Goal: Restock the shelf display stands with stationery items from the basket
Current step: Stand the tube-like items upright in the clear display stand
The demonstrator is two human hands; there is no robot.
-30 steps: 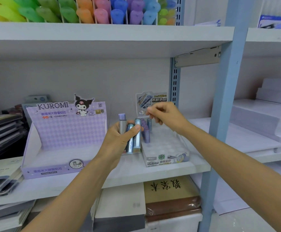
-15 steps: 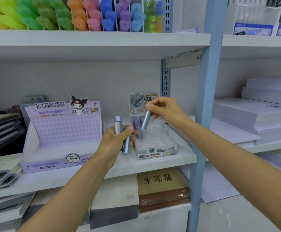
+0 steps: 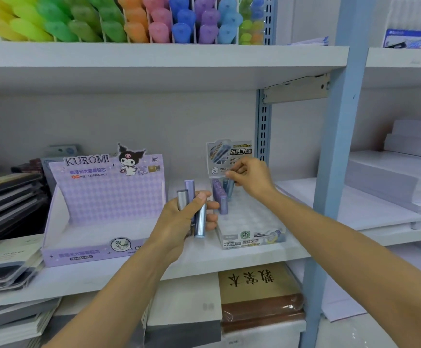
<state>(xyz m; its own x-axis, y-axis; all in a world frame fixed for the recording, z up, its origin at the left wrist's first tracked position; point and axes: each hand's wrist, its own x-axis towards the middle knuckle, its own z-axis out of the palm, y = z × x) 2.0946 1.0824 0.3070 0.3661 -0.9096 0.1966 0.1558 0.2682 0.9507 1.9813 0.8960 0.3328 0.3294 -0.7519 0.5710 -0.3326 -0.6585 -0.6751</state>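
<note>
My left hand (image 3: 183, 218) grips three lead-refill tubes (image 3: 200, 221), grey, purple and blue, in front of the middle shelf. My right hand (image 3: 250, 180) pinches the top of a blue tube (image 3: 230, 189) that stands in the back row of the white display stand (image 3: 252, 222). Several purple and blue tubes (image 3: 220, 197) stand at the stand's back left; its other holes show white. A purple Kuromi display box (image 3: 99, 209) sits to the left with nothing visible inside. No basket is in view.
The white shelf board (image 3: 129, 270) carries both stands. Dark notebooks (image 3: 6, 194) are stacked at the left, paper reams (image 3: 392, 179) at the right beyond a blue upright post (image 3: 329, 172). Coloured highlighters (image 3: 119, 18) fill the shelf above. Brown books (image 3: 257, 295) lie below.
My right hand has taken a blue tube from my left hand's bunch and lowered it into the stand's back row. My left hand now holds fewer tubes.
</note>
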